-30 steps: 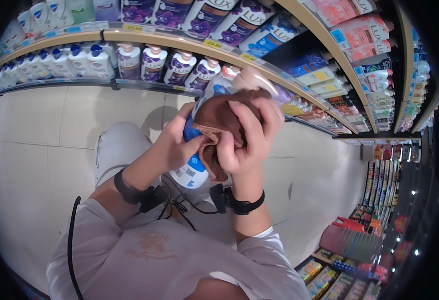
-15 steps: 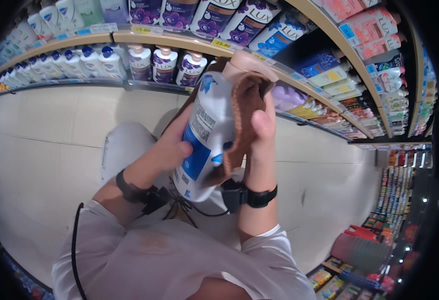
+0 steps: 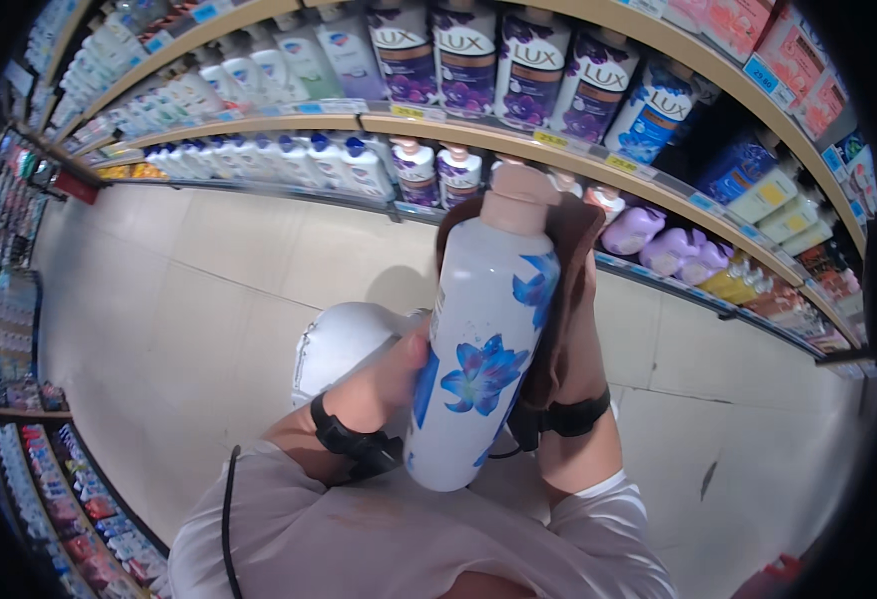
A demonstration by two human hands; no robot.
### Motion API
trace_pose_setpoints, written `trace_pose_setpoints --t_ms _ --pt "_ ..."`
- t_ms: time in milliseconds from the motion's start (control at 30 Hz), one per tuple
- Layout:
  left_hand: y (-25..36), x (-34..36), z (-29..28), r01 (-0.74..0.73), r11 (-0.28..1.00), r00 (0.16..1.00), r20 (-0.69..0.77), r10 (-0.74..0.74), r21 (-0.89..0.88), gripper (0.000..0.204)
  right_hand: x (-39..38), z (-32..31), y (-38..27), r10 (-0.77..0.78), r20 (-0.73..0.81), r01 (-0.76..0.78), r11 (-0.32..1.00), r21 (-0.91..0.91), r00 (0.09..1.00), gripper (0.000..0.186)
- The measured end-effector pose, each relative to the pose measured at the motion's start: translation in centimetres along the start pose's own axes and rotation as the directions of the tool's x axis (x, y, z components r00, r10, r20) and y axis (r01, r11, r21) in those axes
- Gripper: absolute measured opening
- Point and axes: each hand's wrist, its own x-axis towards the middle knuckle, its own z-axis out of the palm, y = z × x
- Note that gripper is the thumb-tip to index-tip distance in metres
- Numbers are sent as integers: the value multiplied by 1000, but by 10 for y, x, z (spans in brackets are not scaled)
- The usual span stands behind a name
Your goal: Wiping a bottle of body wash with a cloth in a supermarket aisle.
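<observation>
A large white body wash bottle (image 3: 478, 369) with blue flowers and a pale pink top (image 3: 520, 198) is held up in front of me, tilted with its top away and to the right. My left hand (image 3: 404, 367) grips its left side, thumb against the wall and other fingers mostly hidden. A brown cloth (image 3: 564, 299) lies along the bottle's right side and behind it. My right hand (image 3: 586, 317) is closed on the cloth, pressing it to the bottle; most of its fingers are covered.
Ahead, a curved-looking shelf (image 3: 478, 130) carries rows of pump bottles, with purple bottles (image 3: 634, 229) on the lower tier to the right. A dark gap (image 3: 693, 135) shows beside the blue bottle. My white-clad knee (image 3: 344, 344) is below left; more racks (image 3: 19, 329) stand at far left.
The bottle has turned from its printed label to its blue flower side. The cloth has slid to the right side and behind it. My view has swung leftward.
</observation>
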Motion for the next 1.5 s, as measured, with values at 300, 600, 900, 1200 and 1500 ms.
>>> trace_pose_setpoints --t_ms 300,600,900,1200,1500 --pt "-17 -6 15 -252 539 777 -164 608 804 104 -10 5 7 -357 180 256 870 422 917 50" --pt "8 -14 40 55 17 571 -46 820 998 95 -30 32 -6 -877 206 870 351 -346 435 45" --pt "23 32 0 -132 283 809 -62 585 950 94 -17 9 24 -649 -145 629 761 -160 747 61" --pt "8 44 -57 -36 898 996 85 -2 439 113 -16 -23 19 -90 95 75 986 148 991 101" --pt "7 55 -71 274 957 933 217 -287 90 123 15 -35 23 28 223 -83 967 243 974 104"
